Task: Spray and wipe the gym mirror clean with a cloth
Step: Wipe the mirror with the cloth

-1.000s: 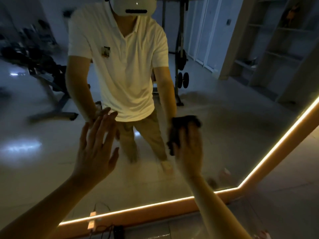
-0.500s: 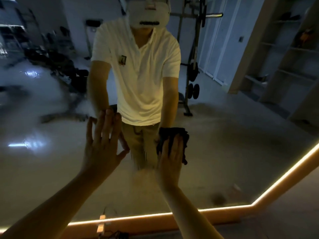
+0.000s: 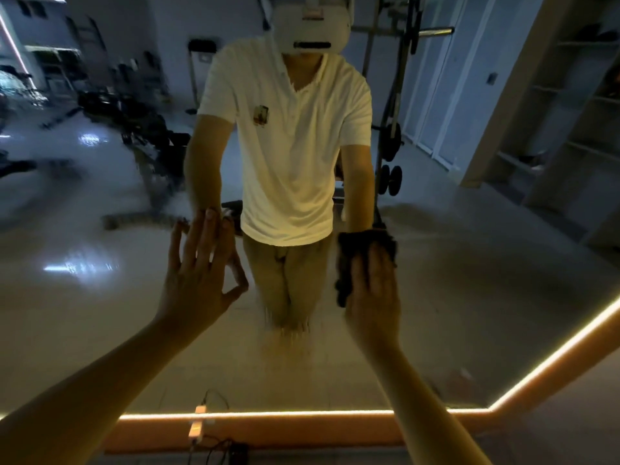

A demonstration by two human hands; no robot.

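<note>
Right hand [image 3: 373,297] presses the dark cloth [image 3: 352,253] flat-fingered against the mirror [image 3: 476,297]; left hand [image 3: 200,273], fingers spread straight, apparently touches the glass.

Fig. 1: one mirror [image 3: 469,297], edged below by one glowing light strip [image 3: 268,413] that bends once at the right, shows one reflected person [image 3: 288,146] in one white shirt. Two hands are mine, one left hand [image 3: 198,273] and one right hand [image 3: 372,303], and between them I count one dark cloth [image 3: 352,263]. Below the frame lie one small white plug [image 3: 198,427] and one black cable [image 3: 214,448]. The reflected weight plates [image 3: 392,140] number at least three, and the dim rack leaves the exact count uncertain.
</note>
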